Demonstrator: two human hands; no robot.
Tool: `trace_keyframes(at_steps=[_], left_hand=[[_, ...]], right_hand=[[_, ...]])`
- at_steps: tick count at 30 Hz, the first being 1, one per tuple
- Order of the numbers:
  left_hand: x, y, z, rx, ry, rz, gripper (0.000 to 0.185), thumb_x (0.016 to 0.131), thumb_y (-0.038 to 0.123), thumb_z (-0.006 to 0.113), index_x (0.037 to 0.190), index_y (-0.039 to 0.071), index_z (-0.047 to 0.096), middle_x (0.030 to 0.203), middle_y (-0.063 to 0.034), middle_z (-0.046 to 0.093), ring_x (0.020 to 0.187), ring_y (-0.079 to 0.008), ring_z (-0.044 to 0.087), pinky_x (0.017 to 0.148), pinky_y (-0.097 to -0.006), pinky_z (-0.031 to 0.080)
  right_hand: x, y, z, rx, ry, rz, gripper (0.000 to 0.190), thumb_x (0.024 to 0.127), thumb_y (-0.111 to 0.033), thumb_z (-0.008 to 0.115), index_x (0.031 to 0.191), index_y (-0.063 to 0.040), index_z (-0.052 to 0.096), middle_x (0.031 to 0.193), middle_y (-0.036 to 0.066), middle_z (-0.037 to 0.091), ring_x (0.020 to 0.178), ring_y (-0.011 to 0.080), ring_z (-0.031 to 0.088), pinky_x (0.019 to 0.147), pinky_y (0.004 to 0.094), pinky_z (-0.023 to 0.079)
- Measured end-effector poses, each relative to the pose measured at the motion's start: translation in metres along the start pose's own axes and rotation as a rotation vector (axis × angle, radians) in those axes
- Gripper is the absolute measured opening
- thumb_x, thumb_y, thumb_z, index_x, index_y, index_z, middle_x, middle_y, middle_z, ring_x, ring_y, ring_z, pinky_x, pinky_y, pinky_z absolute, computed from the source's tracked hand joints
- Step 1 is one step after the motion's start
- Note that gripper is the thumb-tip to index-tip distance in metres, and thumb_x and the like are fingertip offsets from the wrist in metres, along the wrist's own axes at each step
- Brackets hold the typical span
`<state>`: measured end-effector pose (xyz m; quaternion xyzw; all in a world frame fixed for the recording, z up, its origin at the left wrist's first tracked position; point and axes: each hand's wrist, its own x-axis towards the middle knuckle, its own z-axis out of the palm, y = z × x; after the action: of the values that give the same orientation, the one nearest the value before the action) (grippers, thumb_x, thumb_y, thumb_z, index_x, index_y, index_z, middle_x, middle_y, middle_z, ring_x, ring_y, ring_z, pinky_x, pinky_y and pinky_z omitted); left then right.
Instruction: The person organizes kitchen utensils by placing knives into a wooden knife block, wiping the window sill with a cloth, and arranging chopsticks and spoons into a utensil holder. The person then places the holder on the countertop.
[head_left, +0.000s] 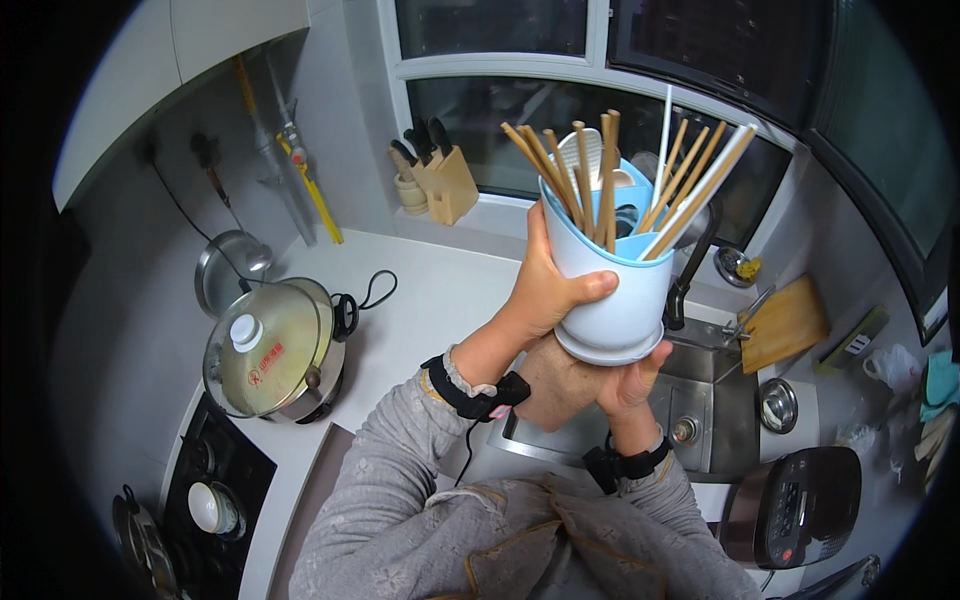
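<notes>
A white utensil holder (630, 304) with a light blue inner divider is raised in front of me, slightly tilted. Wooden chopsticks (609, 176), white sticks and a pale perforated spoon (583, 150) stand in it. My left hand (551, 281) grips its side, the thumb across the front. Under the round base tray (611, 349) is my right hand (628, 386), supporting it from below. A brown sheet (559, 379), cloth or paper, hangs below the tray beside the right palm; what holds it is hidden.
The stainless steel sink (679, 397) lies below my hands, its black faucet (684, 289) behind. Left on the counter stands an electric pot (281, 352) with a glass lid. A knife block (446, 184) is on the windowsill; a rice cooker (795, 510) and cutting board (784, 322) are at right.
</notes>
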<state>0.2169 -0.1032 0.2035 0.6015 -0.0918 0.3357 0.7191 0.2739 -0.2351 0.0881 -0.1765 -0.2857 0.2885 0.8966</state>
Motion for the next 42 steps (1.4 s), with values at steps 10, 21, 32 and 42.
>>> trace_keyframes(at_steps=[10, 21, 32, 42], left_hand=[[-0.004, 0.003, 0.015, -0.016, 0.052, 0.033, 0.098, 0.067, 0.033, 0.086, 0.140, 0.004, 0.026, 0.126, -0.0149, 0.048, 0.117, -0.0256, 0.053, 0.100, -0.0396, 0.047], [-0.005, 0.008, 0.019, -0.035, 0.024, -0.012, 0.099, 0.069, 0.038, 0.082, 0.142, 0.005, 0.024, 0.126, -0.0169, 0.049, 0.116, -0.0276, 0.056, 0.096, -0.0408, 0.052], [-0.008, 0.012, 0.027, -0.004, 0.053, 0.043, 0.102, 0.070, 0.041, 0.081, 0.145, 0.004, 0.023, 0.128, -0.0172, 0.047, 0.117, -0.0271, 0.055, 0.097, -0.0404, 0.051], [-0.013, 0.013, 0.030, 0.015, 0.064, 0.077, 0.099, 0.069, 0.038, 0.083, 0.142, 0.004, 0.025, 0.128, -0.0156, 0.047, 0.117, -0.0261, 0.054, 0.098, -0.0398, 0.050]], right_hand=[[-0.005, -0.013, 0.029, -0.075, -0.016, 0.050, 0.096, 0.076, -0.047, 0.075, 0.149, -0.005, 0.029, 0.143, 0.015, 0.046, 0.132, 0.0291, 0.047, 0.114, 0.0451, 0.038], [-0.008, -0.018, 0.037, -0.002, 0.037, 0.050, 0.100, 0.077, -0.060, 0.068, 0.148, -0.001, 0.029, 0.144, 0.017, 0.045, 0.133, 0.0295, 0.046, 0.112, 0.0443, 0.039], [-0.012, -0.004, 0.034, 0.058, -0.082, 0.006, 0.103, 0.077, -0.052, 0.074, 0.153, -0.008, 0.020, 0.148, 0.014, 0.038, 0.140, 0.0290, 0.039, 0.118, 0.0452, 0.033], [-0.013, -0.013, 0.046, -0.127, -0.012, -0.094, 0.102, 0.074, -0.048, 0.073, 0.151, -0.006, 0.023, 0.145, 0.015, 0.041, 0.134, 0.0290, 0.045, 0.115, 0.0447, 0.036]])
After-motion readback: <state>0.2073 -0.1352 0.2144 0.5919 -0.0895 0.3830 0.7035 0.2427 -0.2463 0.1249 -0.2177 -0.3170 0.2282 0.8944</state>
